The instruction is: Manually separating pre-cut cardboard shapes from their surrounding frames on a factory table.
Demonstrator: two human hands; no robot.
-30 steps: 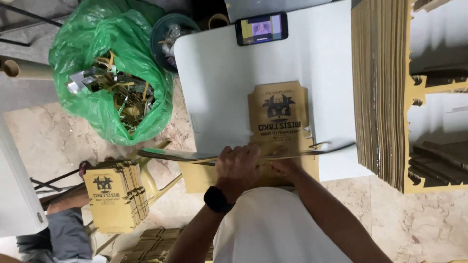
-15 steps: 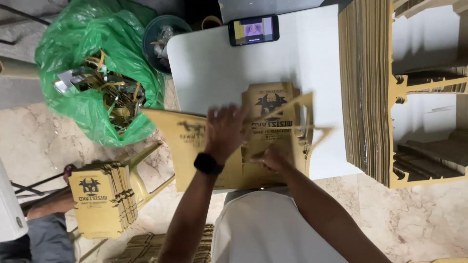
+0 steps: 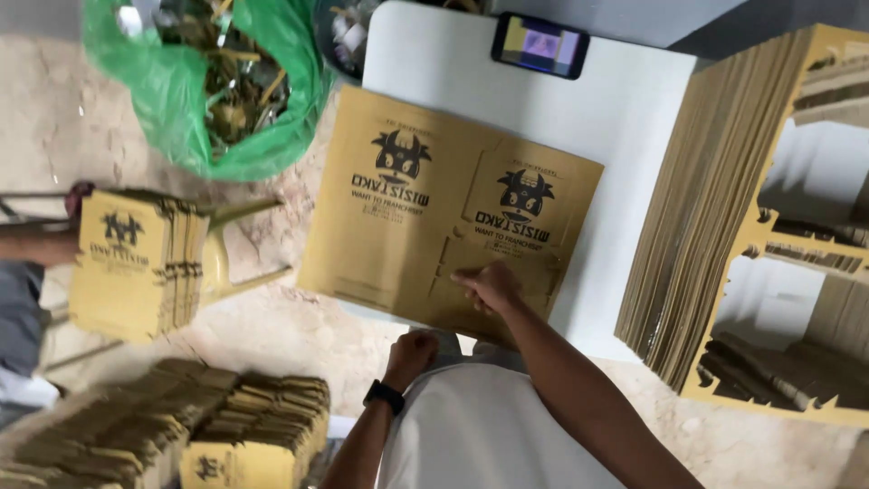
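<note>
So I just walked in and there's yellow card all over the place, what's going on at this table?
A person in a white shirt is working a flat yellow cardboard sheet laid on the white table. Their right hand presses on the sheet near its lower edge; the left hand, with a dark watch at the wrist, is closed at the near edge. A tall pile of uncut sheets lies to the right, folded yellow pieces to the left, a green scrap bag beyond. A phone lies on the table.
</note>
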